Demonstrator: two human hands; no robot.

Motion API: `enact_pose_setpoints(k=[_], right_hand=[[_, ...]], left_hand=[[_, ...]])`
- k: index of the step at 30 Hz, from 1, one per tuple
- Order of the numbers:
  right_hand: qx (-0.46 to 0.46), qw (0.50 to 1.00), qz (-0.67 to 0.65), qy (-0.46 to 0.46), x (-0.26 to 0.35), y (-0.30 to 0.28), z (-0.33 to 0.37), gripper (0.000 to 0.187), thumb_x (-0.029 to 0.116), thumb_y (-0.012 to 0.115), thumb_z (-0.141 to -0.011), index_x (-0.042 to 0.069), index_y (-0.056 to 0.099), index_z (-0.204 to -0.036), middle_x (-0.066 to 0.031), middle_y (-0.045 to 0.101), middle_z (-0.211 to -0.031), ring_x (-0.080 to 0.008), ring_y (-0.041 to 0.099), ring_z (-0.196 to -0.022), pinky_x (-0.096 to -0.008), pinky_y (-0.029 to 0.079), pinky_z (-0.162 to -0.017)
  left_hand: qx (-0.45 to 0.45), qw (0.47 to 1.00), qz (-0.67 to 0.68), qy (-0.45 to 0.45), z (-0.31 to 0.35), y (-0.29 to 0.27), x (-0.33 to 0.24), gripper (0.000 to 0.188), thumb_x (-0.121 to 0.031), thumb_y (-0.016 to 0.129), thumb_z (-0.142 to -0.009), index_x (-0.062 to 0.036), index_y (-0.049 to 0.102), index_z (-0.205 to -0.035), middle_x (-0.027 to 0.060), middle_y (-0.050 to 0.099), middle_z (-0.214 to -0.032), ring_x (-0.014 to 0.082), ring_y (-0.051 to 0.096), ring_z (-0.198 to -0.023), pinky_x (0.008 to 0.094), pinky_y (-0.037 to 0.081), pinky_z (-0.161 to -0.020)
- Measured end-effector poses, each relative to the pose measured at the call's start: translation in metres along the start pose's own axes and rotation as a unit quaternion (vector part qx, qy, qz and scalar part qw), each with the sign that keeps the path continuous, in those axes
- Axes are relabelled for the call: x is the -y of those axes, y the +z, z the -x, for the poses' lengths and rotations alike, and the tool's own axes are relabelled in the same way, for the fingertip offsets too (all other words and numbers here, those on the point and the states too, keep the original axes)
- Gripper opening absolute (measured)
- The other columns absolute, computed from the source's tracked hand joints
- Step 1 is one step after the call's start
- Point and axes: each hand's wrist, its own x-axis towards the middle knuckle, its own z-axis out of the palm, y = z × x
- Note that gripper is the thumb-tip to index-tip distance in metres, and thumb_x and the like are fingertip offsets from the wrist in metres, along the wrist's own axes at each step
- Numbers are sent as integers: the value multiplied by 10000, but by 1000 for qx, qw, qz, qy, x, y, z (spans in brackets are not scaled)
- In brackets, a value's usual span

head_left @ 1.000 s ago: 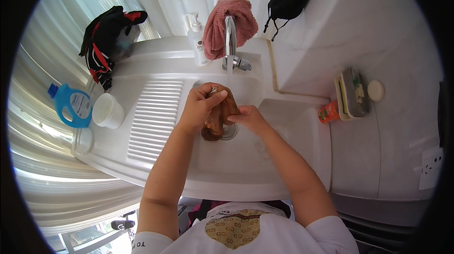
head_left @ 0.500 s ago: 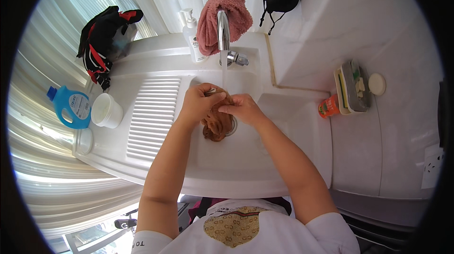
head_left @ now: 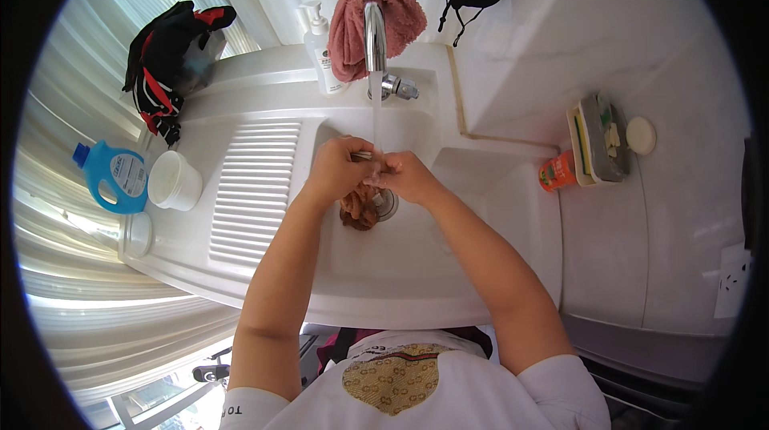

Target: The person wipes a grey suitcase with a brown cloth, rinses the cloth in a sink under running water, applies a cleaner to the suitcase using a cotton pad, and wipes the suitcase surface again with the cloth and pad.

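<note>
The white sink (head_left: 497, 270) has a ribbed washboard (head_left: 255, 190) toward its left end. Near its back edge, a pink towel (head_left: 346, 39) bunches behind the running chrome tap (head_left: 374, 38). The left hand (head_left: 338, 167) and right hand (head_left: 410, 177), close together by the stream, each pinch in their grip the far end of a brown cloth (head_left: 360, 210), which droops midway between back and front edges, beside the round drain (head_left: 388, 206).
</note>
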Motion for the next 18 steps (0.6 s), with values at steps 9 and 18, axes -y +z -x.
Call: enact_pose_setpoints(k=[9,18], right_hand=[[-76,973,208,-58,-54,-10,21,338,139,792,-723,29,697,-1028,-79,693,-875,-174,594,-788,-317,465,-743],[46,990,133,9,23,-12,14,241,157,755,-774,9,699,-955,-41,663,-781,-119,568,-709,-282,466,-682]], left_hand=[[-37,997,-57,28,5,5,20,232,-113,748,-697,-9,703,-899,133,657,-871,263,653,-820,351,509,-734],[73,987,-140,-7,5,-4,31,215,-119,750,-715,11,674,-869,120,675,-853,186,622,-731,307,499,-687]])
